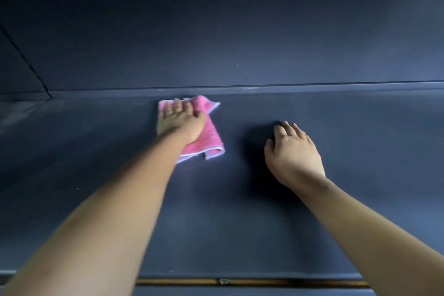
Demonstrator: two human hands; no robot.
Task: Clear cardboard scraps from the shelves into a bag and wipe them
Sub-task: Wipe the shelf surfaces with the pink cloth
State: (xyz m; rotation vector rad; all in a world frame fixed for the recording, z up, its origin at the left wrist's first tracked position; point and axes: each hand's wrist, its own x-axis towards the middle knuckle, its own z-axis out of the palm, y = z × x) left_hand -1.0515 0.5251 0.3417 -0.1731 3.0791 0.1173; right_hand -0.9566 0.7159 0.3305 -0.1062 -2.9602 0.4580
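Observation:
A folded pink cloth [209, 134] with a pale lilac edge lies on the dark grey shelf [336, 127], close to its back wall. My left hand [179, 120] presses flat on the cloth, fingers straight and pointing toward the wall. My right hand [292, 151] rests on the bare shelf to the right of the cloth, fingers relaxed and holding nothing. No cardboard scraps show on the shelf.
The shelf's back wall [240, 43] rises just beyond the cloth. A side panel [16, 74] closes the left end. The shelf's front edge [264, 281] with a brownish strip runs along the bottom of the view.

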